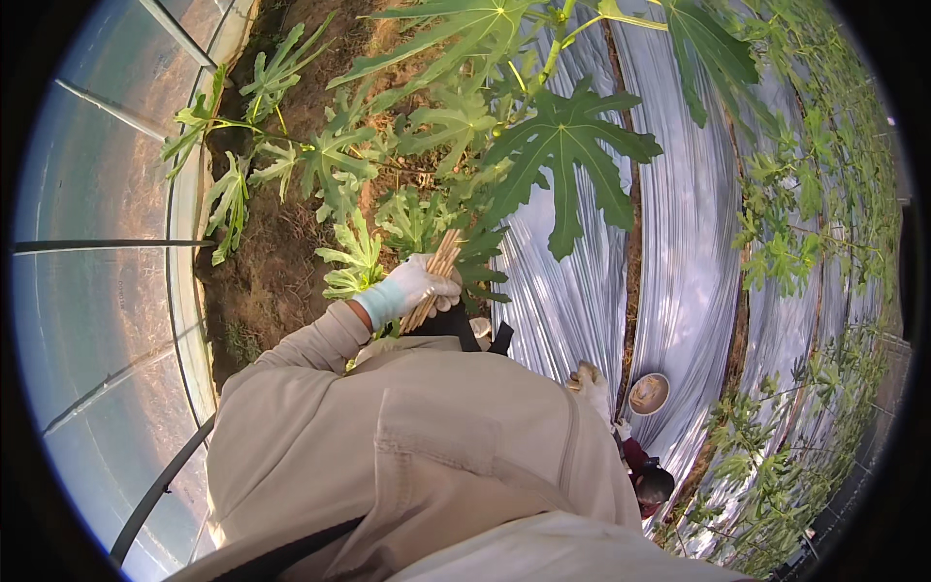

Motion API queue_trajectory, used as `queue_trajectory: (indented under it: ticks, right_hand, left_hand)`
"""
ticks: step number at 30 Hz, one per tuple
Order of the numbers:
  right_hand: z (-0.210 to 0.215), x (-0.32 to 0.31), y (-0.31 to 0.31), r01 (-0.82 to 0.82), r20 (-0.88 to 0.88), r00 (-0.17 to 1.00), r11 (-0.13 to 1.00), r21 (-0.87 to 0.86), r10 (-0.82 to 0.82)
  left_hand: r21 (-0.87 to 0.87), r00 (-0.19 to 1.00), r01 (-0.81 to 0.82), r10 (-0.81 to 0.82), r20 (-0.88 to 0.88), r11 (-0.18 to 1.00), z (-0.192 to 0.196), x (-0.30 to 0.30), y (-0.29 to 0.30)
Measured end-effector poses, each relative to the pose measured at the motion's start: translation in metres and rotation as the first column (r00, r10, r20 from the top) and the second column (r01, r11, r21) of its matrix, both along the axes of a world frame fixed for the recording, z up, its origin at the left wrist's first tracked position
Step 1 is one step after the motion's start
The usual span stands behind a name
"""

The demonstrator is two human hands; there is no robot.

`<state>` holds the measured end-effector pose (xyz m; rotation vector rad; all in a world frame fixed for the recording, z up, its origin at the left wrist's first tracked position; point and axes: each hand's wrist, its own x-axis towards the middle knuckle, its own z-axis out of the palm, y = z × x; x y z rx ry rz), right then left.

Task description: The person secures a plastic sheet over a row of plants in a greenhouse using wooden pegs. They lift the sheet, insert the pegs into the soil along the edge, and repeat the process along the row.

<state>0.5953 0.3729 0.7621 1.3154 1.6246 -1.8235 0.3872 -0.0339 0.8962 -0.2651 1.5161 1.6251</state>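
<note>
I see my left hand [415, 287], in a white glove with a pale blue cuff, clenched around a bundle of thin tan sticks [438, 273] at centre frame. My right hand [589, 380], gloved, sits lower right of centre; I cannot tell its grip. Lobed green plants [562, 145] fill the upper middle. Silver ground sheeting [689, 223] covers the right. A round bowl [649, 393] lies on it.

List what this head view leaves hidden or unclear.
- Right hand: mostly hidden behind the beige jacket; grip unreadable.
- Sticks: lower ends hidden by the gloved left hand.
- Round bowl: too small to tell its contents.
- Plant stem bases: covered by leaves.
</note>
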Motion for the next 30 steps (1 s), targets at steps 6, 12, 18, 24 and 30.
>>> queue_trajectory:
  ticks: [6,12,18,24,30]
  right_hand:
    - [0.016,-0.083,-0.013,-0.554,-0.033,0.819,0.804,0.217,0.573]
    - [0.025,-0.127,-0.035,-0.678,0.039,0.732,0.722,0.140,0.680]
    - [0.021,-0.062,-0.027,-0.702,0.246,0.712,0.669,0.245,0.657]
    - [0.039,-0.047,-0.101,-0.819,0.393,0.564,0.435,0.374,0.726]
    - [0.133,-0.190,-0.235,-0.686,-0.030,0.703,0.690,0.230,0.710]
  left_hand:
    - [-0.235,0.987,-0.140,0.118,-0.106,0.962,-0.014,0.097,-0.074]
    - [-0.310,0.745,-0.591,0.651,0.142,0.744,-0.055,0.182,-0.151]
    - [-0.486,0.422,-0.729,0.875,0.237,0.483,-0.137,0.221,-0.225]
    - [-0.320,0.363,-0.823,0.868,0.339,0.469,-0.168,0.199,-0.255]
    - [-0.223,0.392,-0.859,0.872,0.292,0.461,-0.149,0.147,-0.247]
